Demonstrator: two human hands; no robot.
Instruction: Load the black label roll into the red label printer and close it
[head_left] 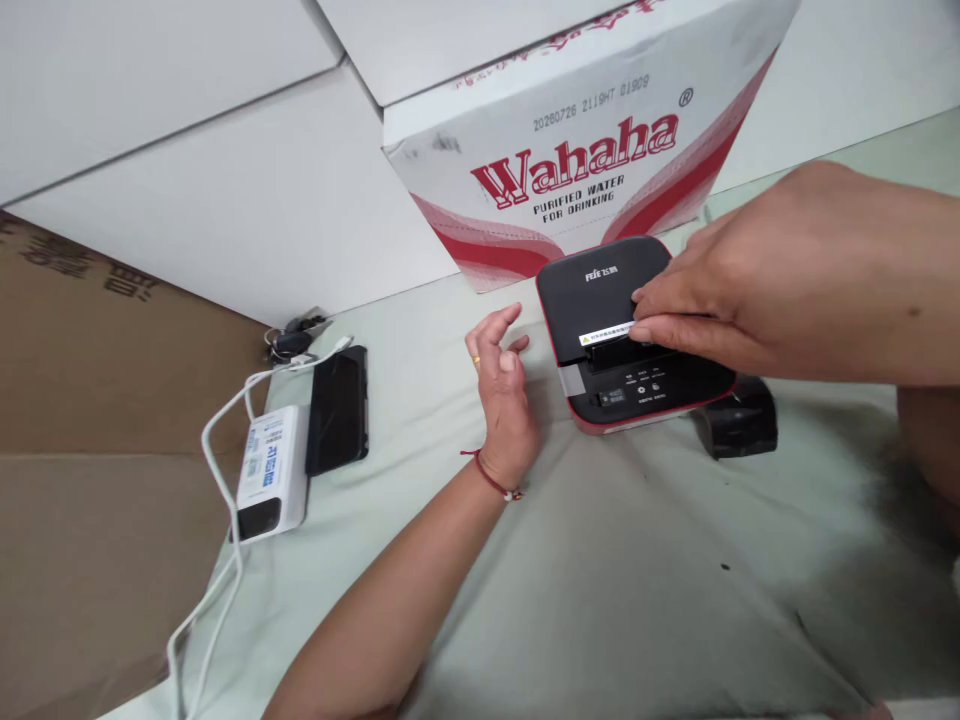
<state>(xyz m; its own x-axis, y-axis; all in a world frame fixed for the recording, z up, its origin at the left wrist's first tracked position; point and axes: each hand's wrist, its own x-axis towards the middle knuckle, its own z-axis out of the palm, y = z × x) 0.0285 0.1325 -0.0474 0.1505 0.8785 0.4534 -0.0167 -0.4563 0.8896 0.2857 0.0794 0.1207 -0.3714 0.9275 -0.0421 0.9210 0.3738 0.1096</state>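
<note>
A small black label printer (pixel 600 290) with a red rim sits on the pale green cloth (pixel 637 580). My right hand (pixel 750 290) reaches in from the right, and its fingertips are pressed together on the white strip (pixel 604 333) at the printer's paper slot. Just left of the printer my left hand (pixel 504 385) hovers with its fingers loosely curled and apart, holding nothing. A red string bracelet circles that wrist.
A white "Wahaha" water carton (pixel 570 130) stands right behind the printer. A black box (pixel 739 418) lies at the printer's right. To the left lie a black phone (pixel 337 408), a white power bank (pixel 271 470) with a white cable, and keys (pixel 294 338). Brown cardboard (pixel 90 420) borders the left.
</note>
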